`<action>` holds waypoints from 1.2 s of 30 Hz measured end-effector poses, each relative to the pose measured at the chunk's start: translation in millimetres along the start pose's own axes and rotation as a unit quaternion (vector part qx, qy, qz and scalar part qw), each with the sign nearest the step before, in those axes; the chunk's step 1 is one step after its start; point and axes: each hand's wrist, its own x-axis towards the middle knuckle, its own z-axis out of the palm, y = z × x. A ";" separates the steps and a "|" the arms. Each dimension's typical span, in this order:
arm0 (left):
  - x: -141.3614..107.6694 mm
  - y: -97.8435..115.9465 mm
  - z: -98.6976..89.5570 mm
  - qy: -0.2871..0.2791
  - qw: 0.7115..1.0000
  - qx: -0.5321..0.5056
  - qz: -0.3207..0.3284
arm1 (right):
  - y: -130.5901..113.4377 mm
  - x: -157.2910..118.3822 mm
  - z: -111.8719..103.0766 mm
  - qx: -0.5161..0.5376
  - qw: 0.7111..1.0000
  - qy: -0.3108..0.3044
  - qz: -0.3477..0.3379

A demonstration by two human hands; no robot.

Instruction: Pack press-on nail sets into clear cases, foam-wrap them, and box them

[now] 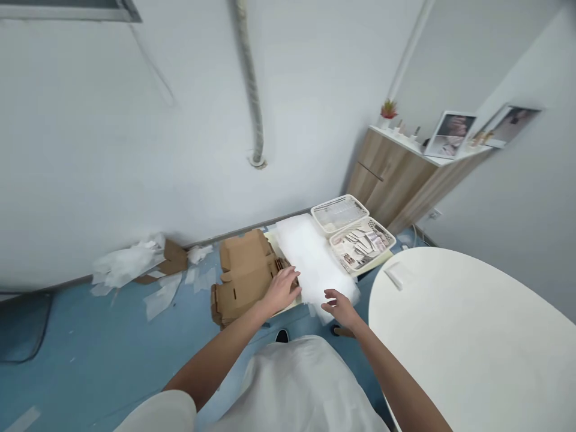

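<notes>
My left hand (282,289) is over the seam between a stack of flat brown cardboard boxes (247,270) and a pile of thin white packing sheets (310,252). Its fingers stretch forward with nothing visible in them; whether they touch the pile is hard to tell. At the near right edge of the sheets, my right hand (341,308) hovers with thumb and fingers apart and slightly curled. Two white plastic baskets stand just beyond the sheets: the far basket (315,211) holds clear items, and the near basket (392,241) holds many small printed packets or cards.
A round white table (468,336) fills the right side, with a small white object (394,277) near its edge. Crumpled white wrapping (130,261) and an open carton (175,257) lie on the blue floor at left. A wooden cabinet (396,174) stands at back right.
</notes>
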 end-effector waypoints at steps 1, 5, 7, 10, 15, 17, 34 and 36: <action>-8.4 -13.6 -8.6 0.019 0.999 0.009 -0.034 | -17.0 9.8 10.2 -0.039 0.999 0.006 -0.033; -46.2 -64.0 -29.4 0.003 0.985 0.038 -0.169 | -82.2 39.4 57.8 -0.213 0.966 0.044 -0.143; -64.1 -82.6 -31.9 -0.036 0.976 0.049 -0.210 | -106.2 49.7 81.1 -0.295 0.940 0.039 -0.166; -84.4 -100.7 -31.4 -0.066 0.969 0.052 -0.233 | -125.7 62.5 106.6 -0.406 0.901 0.014 -0.154; -94.8 -107.5 -28.3 -0.076 0.974 0.048 -0.209 | -128.8 77.4 115.7 -0.493 0.867 -0.001 -0.073; -91.5 -103.5 -24.4 -0.078 0.977 0.056 -0.192 | -128.6 79.3 112.1 -0.493 0.869 0.002 -0.050; -71.5 -102.7 -21.2 -0.090 0.989 0.110 -0.049 | -119.0 56.9 105.6 -0.245 0.945 0.149 -0.156; -70.1 -100.1 -19.8 -0.083 0.987 0.126 -0.056 | -121.7 45.1 114.5 -0.306 0.918 0.084 -0.237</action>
